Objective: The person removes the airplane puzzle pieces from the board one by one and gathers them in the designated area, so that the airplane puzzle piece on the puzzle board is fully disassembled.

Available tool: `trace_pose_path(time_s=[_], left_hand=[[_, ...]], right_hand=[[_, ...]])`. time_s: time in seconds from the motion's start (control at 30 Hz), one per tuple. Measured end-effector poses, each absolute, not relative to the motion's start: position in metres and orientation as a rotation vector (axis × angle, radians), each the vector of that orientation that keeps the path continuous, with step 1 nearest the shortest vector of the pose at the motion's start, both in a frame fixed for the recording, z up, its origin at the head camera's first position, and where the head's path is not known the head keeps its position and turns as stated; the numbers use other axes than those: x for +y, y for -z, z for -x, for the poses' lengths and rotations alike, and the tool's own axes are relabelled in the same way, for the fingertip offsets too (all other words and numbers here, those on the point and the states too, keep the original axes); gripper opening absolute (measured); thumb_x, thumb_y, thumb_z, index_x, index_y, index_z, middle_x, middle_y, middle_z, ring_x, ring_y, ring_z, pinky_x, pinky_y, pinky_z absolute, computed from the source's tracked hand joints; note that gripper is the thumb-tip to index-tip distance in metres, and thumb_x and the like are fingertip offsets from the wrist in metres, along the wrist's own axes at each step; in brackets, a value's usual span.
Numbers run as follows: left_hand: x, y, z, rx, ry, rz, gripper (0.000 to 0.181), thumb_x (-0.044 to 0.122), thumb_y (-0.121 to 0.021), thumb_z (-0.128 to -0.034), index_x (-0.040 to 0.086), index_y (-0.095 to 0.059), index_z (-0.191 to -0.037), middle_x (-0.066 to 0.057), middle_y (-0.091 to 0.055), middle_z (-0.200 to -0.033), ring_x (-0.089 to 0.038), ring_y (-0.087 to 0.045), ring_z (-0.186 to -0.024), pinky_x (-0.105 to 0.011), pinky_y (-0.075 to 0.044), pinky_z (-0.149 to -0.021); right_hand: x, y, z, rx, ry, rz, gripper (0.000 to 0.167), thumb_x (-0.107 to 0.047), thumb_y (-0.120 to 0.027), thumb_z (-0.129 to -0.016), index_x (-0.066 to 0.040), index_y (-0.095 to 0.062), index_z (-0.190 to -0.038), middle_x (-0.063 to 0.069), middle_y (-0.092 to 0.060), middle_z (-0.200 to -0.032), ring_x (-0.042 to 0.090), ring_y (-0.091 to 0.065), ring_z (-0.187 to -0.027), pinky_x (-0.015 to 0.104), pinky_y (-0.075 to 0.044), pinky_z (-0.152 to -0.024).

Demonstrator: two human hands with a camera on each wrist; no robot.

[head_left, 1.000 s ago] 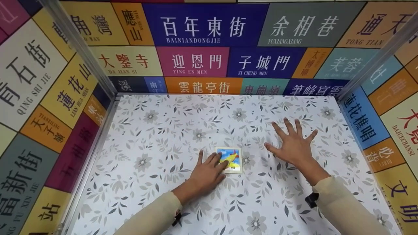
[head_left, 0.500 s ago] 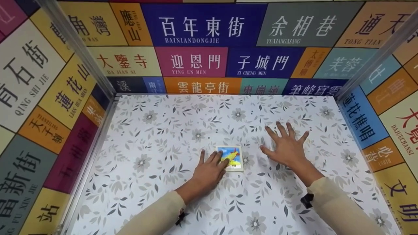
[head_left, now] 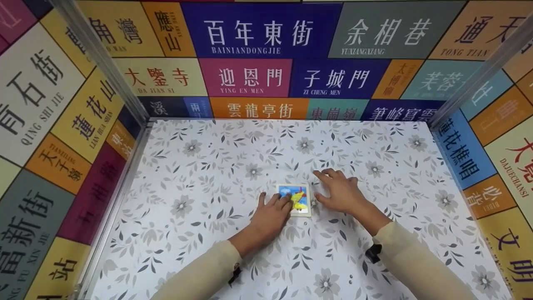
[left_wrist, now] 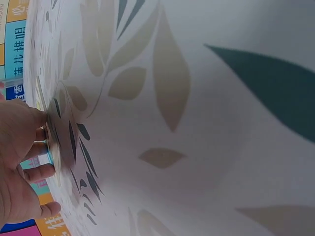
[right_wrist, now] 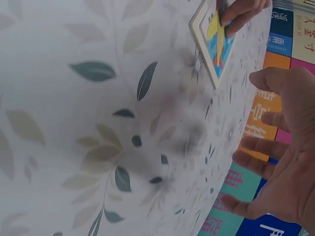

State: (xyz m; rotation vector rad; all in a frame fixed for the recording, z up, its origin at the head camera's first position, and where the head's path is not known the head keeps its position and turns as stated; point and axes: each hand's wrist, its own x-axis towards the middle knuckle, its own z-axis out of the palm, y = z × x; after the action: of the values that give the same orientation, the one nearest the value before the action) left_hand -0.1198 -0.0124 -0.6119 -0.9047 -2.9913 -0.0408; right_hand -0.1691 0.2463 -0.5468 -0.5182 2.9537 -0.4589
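Observation:
A small square picture puzzle [head_left: 302,206] with a pale frame lies flat on the patterned tabletop. It shows a yellow and red plane on blue. My left hand [head_left: 268,218] rests over its left side, fingertips touching the picture and covering part of it. In the left wrist view the left hand [left_wrist: 17,162] hides most of the thin-edged board. Just right of the puzzle, my right hand [head_left: 342,195] hovers with loosely bent fingers, holding nothing. The right wrist view has the right hand [right_wrist: 288,157] apart from the puzzle [right_wrist: 216,46], and the left fingers on the picture.
White floral sheeting [head_left: 200,250] covers the tabletop. Colourful panels with Chinese lettering [head_left: 262,31] stand at the back and both sides, with clear corner posts [head_left: 125,79] at the back. Dark straps [head_left: 373,253] show at the wrists.
My right hand has moved left and nearer to the puzzle, its spread fingers drawing together. The left hand and the puzzle have shifted only slightly.

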Motion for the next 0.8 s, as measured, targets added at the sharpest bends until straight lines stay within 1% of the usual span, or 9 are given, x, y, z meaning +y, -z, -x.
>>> trace_pose_path(time_s=[0.13,0.23,0.3,0.43,0.5,0.63,0.8], left_hand=[[-0.011,0.612,0.121,-3.006,0.031,0.896,0.034,0.039,-0.047,-0.1188,0.024,-0.062,-0.146,0.007,-0.054,-0.167,-0.02,-0.052,-0.148,-0.061,-0.044,-0.119],[-0.01,0.611,0.121,-2.997,0.006,0.901,0.035,0.038,-0.048,-0.1188,0.023,-0.062,-0.147,0.006,-0.055,-0.167,-0.021,-0.054,-0.145,-0.058,-0.046,-0.117],[-0.01,0.61,0.121,-2.987,-0.022,0.91,0.035,0.039,-0.048,-0.1189,0.022,-0.062,-0.146,0.006,-0.055,-0.167,-0.021,-0.055,-0.143,-0.055,-0.047,-0.114],[-0.01,0.608,0.123,-2.975,-0.053,0.922,0.035,0.038,-0.048,-0.1189,0.022,-0.063,-0.146,0.005,-0.056,-0.166,-0.02,-0.056,-0.14,-0.05,-0.047,-0.109],[-0.01,0.607,0.124,-2.97,-0.055,0.924,0.034,0.038,-0.048,-0.1188,0.021,-0.063,-0.145,0.006,-0.056,-0.166,-0.02,-0.056,-0.14,-0.049,-0.047,-0.108],[-0.011,0.607,0.124,-2.97,-0.016,0.933,0.035,0.037,-0.048,-0.1187,0.02,-0.062,-0.146,0.004,-0.056,-0.166,-0.02,-0.055,-0.14,-0.049,-0.047,-0.108],[-0.013,0.61,0.122,-2.97,0.007,0.942,0.034,0.036,-0.048,-0.1187,0.021,-0.062,-0.145,0.004,-0.056,-0.166,-0.02,-0.056,-0.139,-0.049,-0.047,-0.107]], right_hand=[[0.234,0.549,0.172,2.895,0.563,0.644,0.063,-0.027,-0.078,-0.102,-0.013,-0.059,-0.161,0.018,-0.067,-0.141,0.043,-0.065,-0.131,0.076,-0.048,-0.09],[0.227,0.552,0.174,2.842,0.621,0.723,0.06,-0.022,-0.078,-0.102,-0.011,-0.06,-0.159,0.018,-0.069,-0.139,0.042,-0.069,-0.124,0.076,-0.051,-0.09],[0.223,0.555,0.175,2.813,0.654,0.757,0.06,-0.018,-0.078,-0.103,-0.008,-0.059,-0.158,0.02,-0.069,-0.14,0.043,-0.071,-0.12,0.073,-0.054,-0.093],[0.214,0.559,0.181,2.766,0.703,0.801,0.061,-0.011,-0.077,-0.101,-0.001,-0.057,-0.158,0.023,-0.07,-0.136,0.042,-0.074,-0.113,0.064,-0.058,-0.098],[0.21,0.561,0.184,2.739,0.736,0.819,0.061,-0.007,-0.077,-0.101,0.001,-0.057,-0.157,0.024,-0.071,-0.131,0.042,-0.074,-0.111,0.06,-0.059,-0.096],[0.202,0.564,0.189,2.686,0.796,0.838,0.062,0.002,-0.074,-0.098,0.003,-0.055,-0.158,0.024,-0.073,-0.122,0.04,-0.073,-0.102,0.056,-0.06,-0.089],[0.195,0.571,0.192,2.643,0.834,0.822,0.067,0.007,-0.073,-0.095,0.003,-0.053,-0.159,0.025,-0.074,-0.121,0.038,-0.074,-0.099,0.054,-0.061,-0.09]])
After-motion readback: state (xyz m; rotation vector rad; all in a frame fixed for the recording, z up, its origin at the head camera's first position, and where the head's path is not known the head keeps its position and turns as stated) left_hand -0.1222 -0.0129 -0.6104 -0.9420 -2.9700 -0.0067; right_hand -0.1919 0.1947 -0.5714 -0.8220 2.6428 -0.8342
